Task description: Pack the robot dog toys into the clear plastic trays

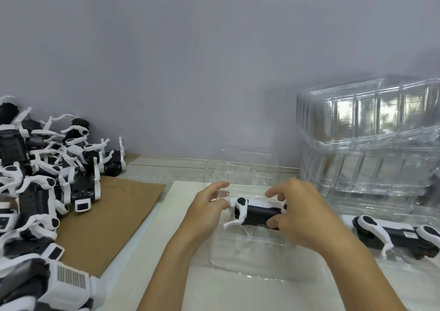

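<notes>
hands: 2 | left hand [209,206] and right hand [297,213] both grip one robot dog [256,213] in centre tray [240,260] | second packed dog [392,235] lower right | loose pile [40,168] left, uncountable

This is a packing station in a small toy assembly or packaging workshop. On the left a big heap of identical black-and-white robot dog toys [45,168] is piled loose on a flattened sheet of cardboard [112,218]. On the right rises a tall stack of clear plastic trays [371,144], all the same moulded shape. The white surface [171,251] in the middle serves as the working spot, set against a bare grey wall [190,60] with no decoration, plain and functional.
</notes>
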Demonstrator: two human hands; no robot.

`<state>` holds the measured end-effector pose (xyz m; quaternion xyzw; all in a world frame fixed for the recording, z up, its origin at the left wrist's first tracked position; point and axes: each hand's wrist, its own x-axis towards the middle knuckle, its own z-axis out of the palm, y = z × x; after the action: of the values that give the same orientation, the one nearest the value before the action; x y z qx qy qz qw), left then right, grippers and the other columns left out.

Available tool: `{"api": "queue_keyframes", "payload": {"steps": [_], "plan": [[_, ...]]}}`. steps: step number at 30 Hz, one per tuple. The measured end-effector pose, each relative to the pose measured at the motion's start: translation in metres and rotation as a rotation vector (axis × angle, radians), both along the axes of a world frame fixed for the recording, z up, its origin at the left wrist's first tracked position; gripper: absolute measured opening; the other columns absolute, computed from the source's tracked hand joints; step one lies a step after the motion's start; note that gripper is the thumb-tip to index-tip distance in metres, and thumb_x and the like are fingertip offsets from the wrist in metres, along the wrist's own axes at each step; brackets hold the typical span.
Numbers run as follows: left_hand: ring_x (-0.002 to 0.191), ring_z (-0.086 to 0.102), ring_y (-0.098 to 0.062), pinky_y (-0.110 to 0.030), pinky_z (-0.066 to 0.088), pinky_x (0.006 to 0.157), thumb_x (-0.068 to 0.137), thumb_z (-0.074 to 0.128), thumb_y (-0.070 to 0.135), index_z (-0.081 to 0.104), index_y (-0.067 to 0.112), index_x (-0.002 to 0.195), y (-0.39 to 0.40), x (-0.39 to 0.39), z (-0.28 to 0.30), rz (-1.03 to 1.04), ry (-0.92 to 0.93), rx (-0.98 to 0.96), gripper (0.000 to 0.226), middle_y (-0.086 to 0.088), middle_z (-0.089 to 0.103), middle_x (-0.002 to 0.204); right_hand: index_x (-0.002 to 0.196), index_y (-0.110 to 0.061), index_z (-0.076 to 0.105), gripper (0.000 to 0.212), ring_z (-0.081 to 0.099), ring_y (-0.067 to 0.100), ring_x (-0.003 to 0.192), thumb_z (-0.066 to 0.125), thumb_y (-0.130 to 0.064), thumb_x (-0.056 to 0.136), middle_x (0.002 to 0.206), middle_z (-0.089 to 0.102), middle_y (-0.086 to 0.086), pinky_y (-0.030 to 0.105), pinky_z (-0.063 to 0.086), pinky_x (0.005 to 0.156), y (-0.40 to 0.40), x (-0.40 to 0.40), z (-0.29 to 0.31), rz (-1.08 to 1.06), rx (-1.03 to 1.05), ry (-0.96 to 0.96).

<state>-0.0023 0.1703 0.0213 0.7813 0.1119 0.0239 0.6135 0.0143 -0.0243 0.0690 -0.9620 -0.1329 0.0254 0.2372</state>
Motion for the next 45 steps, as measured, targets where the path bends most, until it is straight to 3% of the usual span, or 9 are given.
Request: {"api": "queue_keyframes", "payload": {"steps": [4,9,16,24,27,32,38,43,45], "plan": [[0.117,0.056,-0.004,-0.031,0.042,0.102,0.091,0.057,0.012,0.061,0.038,0.123,-0.001,0.000,0.001,0.003,-0.003,-0.001,0.042,0.009,0.063,0.126,0.122,-0.032,0.063,0.046,0.055,0.012,0.092,0.081,-0.026,0.079,0.123,0.053,-0.007,0.023,0.046,0.073,-0.013,0.003,0.006,-0.032,-0.040,0.046],[0.116,0.053,0.002,-0.023,0.041,0.089,0.091,0.056,0.012,0.061,0.039,0.125,-0.001,-0.001,0.002,-0.015,-0.006,0.011,0.043,0.013,0.062,0.124,0.113,-0.023,0.071,0.035,0.063,0.016,0.087,0.080,-0.019,0.080,0.106,0.066,-0.003,0.026,0.051,0.072,-0.014,0.005,0.002,-0.061,-0.058,-0.003],[0.121,0.054,-0.009,-0.034,0.041,0.107,0.091,0.054,0.009,0.061,0.037,0.126,-0.002,-0.001,0.003,0.030,-0.003,0.027,0.045,0.010,0.063,0.125,0.111,-0.019,0.074,0.031,0.049,0.011,0.073,0.075,-0.006,0.084,0.103,0.064,0.000,0.012,0.034,0.052,-0.008,0.010,-0.011,-0.087,0.043,-0.065],[0.117,0.055,-0.006,-0.028,0.041,0.098,0.090,0.055,0.008,0.061,0.035,0.125,-0.004,0.000,0.003,0.039,-0.015,0.019,0.044,0.008,0.063,0.125,0.122,-0.031,0.065,0.037,0.052,0.005,0.102,0.073,-0.037,0.087,0.110,0.058,-0.015,0.023,0.043,0.086,0.004,0.004,-0.008,0.061,0.174,-0.152],[0.115,0.056,-0.004,-0.028,0.044,0.098,0.089,0.054,0.007,0.062,0.037,0.121,-0.005,0.001,0.003,0.036,-0.023,0.017,0.045,0.007,0.063,0.123,0.106,-0.028,0.070,0.023,0.053,0.004,0.101,0.070,-0.042,0.088,0.104,0.059,-0.017,0.022,0.044,0.084,0.027,-0.004,-0.012,0.160,0.237,-0.179],[0.114,0.057,-0.005,-0.028,0.045,0.098,0.087,0.053,0.006,0.063,0.038,0.118,-0.005,0.003,0.001,0.051,-0.034,0.031,0.046,0.008,0.063,0.121,0.086,-0.016,0.075,0.011,0.057,0.008,0.086,0.078,-0.025,0.081,0.093,0.060,-0.009,0.033,0.053,0.080,0.038,-0.005,-0.019,0.172,0.242,-0.162],[0.116,0.056,-0.006,-0.027,0.044,0.098,0.087,0.053,0.002,0.064,0.034,0.117,-0.006,0.004,0.000,0.084,-0.060,0.028,0.045,0.007,0.064,0.119,0.089,-0.021,0.075,0.012,0.059,0.010,0.086,0.079,-0.029,0.080,0.094,0.060,-0.013,0.037,0.054,0.079,0.040,-0.006,-0.020,0.168,0.229,-0.180],[0.114,0.055,-0.004,-0.025,0.041,0.089,0.086,0.053,0.000,0.066,0.034,0.108,-0.004,0.004,0.002,0.190,-0.106,-0.018,0.043,0.007,0.065,0.113,0.104,-0.021,0.071,0.023,0.057,0.008,0.100,0.066,-0.038,0.089,0.106,0.063,-0.014,0.031,0.050,0.085,0.038,-0.006,-0.021,0.193,0.246,-0.287],[0.114,0.055,-0.007,-0.026,0.039,0.088,0.087,0.053,0.000,0.066,0.033,0.109,-0.002,0.004,0.001,0.238,-0.106,-0.031,0.042,0.006,0.065,0.113,0.101,-0.028,0.069,0.017,0.055,0.007,0.095,0.060,-0.040,0.093,0.098,0.063,-0.013,0.029,0.047,0.081,0.040,-0.007,-0.022,0.240,0.235,-0.289]]}}
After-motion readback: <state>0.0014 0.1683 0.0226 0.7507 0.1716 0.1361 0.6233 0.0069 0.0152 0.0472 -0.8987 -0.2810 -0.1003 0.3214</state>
